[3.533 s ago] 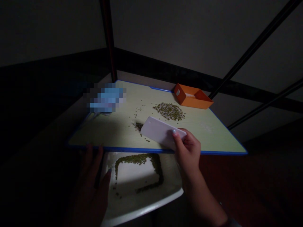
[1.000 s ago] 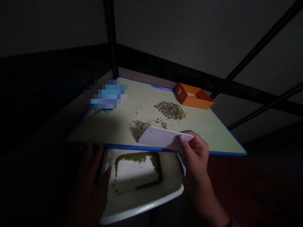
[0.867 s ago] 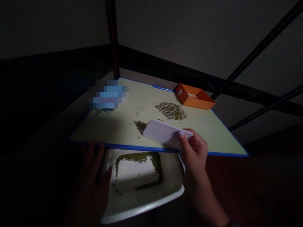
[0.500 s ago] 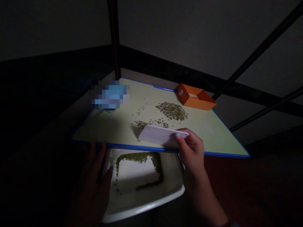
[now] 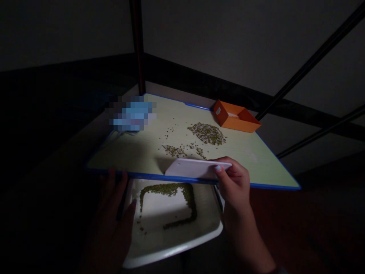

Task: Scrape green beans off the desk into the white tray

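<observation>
A thin white plastic scraper (image 5: 194, 169) is pinched in my right hand (image 5: 235, 182), thumb on its near face, its lower edge at the board's blue front rim. Behind it, small green beans (image 5: 175, 150) lie scattered on the pale board (image 5: 137, 156), and a larger bean pile (image 5: 208, 133) sits farther back. Below the board edge is a white basin (image 5: 173, 249) with green beans (image 5: 164, 189) gathered around its floor. My left hand (image 5: 114, 217), dim, is spread with its thumb over the basin's left rim and fingertips near the board edge.
An orange box (image 5: 239, 123), open on top, stands at the board's back right corner. A blurred blue item (image 5: 134, 116) lies at the back left. Dark walls and posts close in behind the board.
My right hand has drawn the scraper slightly toward me and to the right, down to the board's front edge. The left hand stays where it was.
</observation>
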`<control>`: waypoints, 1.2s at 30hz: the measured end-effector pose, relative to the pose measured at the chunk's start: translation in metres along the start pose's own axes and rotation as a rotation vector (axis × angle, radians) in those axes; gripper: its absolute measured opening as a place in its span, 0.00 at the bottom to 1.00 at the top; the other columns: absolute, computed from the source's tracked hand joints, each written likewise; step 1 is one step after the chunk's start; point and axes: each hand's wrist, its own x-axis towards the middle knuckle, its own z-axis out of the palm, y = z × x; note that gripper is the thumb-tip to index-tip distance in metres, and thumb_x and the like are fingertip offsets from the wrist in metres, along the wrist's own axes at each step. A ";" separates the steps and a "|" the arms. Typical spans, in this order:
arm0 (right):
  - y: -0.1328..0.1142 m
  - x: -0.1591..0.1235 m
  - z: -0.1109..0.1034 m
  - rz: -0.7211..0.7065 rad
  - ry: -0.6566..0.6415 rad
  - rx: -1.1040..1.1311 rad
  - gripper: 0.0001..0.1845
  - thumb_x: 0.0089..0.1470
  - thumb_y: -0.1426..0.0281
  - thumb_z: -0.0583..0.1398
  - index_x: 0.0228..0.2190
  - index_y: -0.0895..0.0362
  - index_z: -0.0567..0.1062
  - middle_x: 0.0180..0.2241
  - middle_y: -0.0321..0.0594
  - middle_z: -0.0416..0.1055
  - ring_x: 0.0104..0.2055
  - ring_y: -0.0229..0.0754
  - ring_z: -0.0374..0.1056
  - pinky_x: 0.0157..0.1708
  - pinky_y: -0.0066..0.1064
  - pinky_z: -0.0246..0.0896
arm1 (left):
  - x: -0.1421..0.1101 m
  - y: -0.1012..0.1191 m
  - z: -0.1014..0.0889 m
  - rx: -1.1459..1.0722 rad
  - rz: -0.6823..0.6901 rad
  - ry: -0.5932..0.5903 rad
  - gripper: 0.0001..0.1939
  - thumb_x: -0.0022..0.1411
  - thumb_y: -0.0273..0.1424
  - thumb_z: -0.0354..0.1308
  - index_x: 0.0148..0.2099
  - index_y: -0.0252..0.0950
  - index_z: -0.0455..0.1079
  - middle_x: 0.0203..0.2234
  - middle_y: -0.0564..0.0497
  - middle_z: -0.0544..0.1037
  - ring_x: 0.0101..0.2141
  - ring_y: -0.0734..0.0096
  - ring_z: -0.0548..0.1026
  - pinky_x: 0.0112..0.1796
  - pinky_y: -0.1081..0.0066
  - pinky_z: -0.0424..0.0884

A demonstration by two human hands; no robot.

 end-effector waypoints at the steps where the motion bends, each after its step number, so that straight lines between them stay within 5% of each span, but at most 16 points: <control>1: 0.000 0.000 0.001 0.000 0.024 -0.001 0.10 0.54 0.64 0.65 0.25 0.55 0.78 0.20 0.32 0.69 0.23 0.35 0.61 0.22 0.24 0.56 | 0.000 0.000 0.000 0.002 0.004 0.002 0.30 0.60 0.46 0.50 0.64 0.61 0.52 0.71 0.65 0.47 0.69 0.58 0.48 0.65 0.45 0.48; 12: 0.000 -0.002 0.005 0.038 -0.070 -0.028 0.10 0.54 0.62 0.65 0.26 0.55 0.80 0.22 0.35 0.74 0.24 0.38 0.66 0.23 0.26 0.61 | 0.001 0.008 -0.003 -0.013 -0.060 -0.037 0.30 0.60 0.47 0.50 0.65 0.52 0.56 0.71 0.59 0.47 0.69 0.60 0.46 0.65 0.48 0.45; 18: 0.000 -0.005 -0.008 -0.004 -0.083 0.003 0.07 0.57 0.65 0.64 0.31 0.53 0.82 0.29 0.39 0.81 0.30 0.42 0.75 0.30 0.30 0.69 | 0.000 0.001 -0.002 0.016 -0.040 -0.030 0.30 0.60 0.46 0.50 0.65 0.57 0.54 0.71 0.63 0.46 0.69 0.61 0.47 0.65 0.48 0.46; 21: -0.010 -0.005 -0.007 -0.120 -0.160 -0.043 0.07 0.59 0.69 0.62 0.35 0.51 0.82 0.34 0.39 0.83 0.36 0.43 0.79 0.36 0.33 0.74 | 0.001 -0.005 0.000 0.045 -0.029 -0.027 0.30 0.61 0.46 0.50 0.65 0.62 0.51 0.71 0.66 0.45 0.69 0.61 0.47 0.66 0.47 0.47; 24: -0.022 -0.004 -0.001 -0.379 -0.354 -0.114 0.14 0.60 0.73 0.59 0.45 0.50 0.80 0.39 0.39 0.83 0.43 0.44 0.79 0.46 0.39 0.74 | 0.002 -0.008 0.002 0.058 -0.023 -0.017 0.31 0.60 0.47 0.50 0.64 0.65 0.50 0.71 0.68 0.45 0.69 0.60 0.48 0.66 0.47 0.48; 28: -0.030 -0.011 0.011 -0.609 -0.520 -0.255 0.18 0.63 0.72 0.54 0.52 0.57 0.74 0.47 0.47 0.80 0.49 0.42 0.77 0.49 0.36 0.74 | 0.002 -0.009 0.002 0.062 -0.019 -0.020 0.31 0.60 0.48 0.50 0.65 0.66 0.49 0.71 0.69 0.43 0.69 0.58 0.47 0.66 0.46 0.47; 32: -0.025 -0.018 0.018 -0.709 -0.511 -0.502 0.18 0.63 0.73 0.54 0.52 0.63 0.74 0.49 0.49 0.78 0.53 0.43 0.74 0.56 0.37 0.69 | 0.005 -0.011 -0.001 0.105 0.030 -0.031 0.33 0.60 0.46 0.49 0.65 0.68 0.44 0.71 0.70 0.41 0.70 0.57 0.45 0.66 0.45 0.46; 36: -0.017 -0.017 0.015 -0.728 -0.388 -0.626 0.18 0.62 0.74 0.54 0.52 0.64 0.73 0.45 0.49 0.81 0.49 0.44 0.77 0.51 0.38 0.73 | 0.010 -0.017 -0.001 0.123 0.061 -0.046 0.35 0.58 0.45 0.50 0.65 0.71 0.42 0.71 0.75 0.39 0.69 0.53 0.45 0.66 0.44 0.47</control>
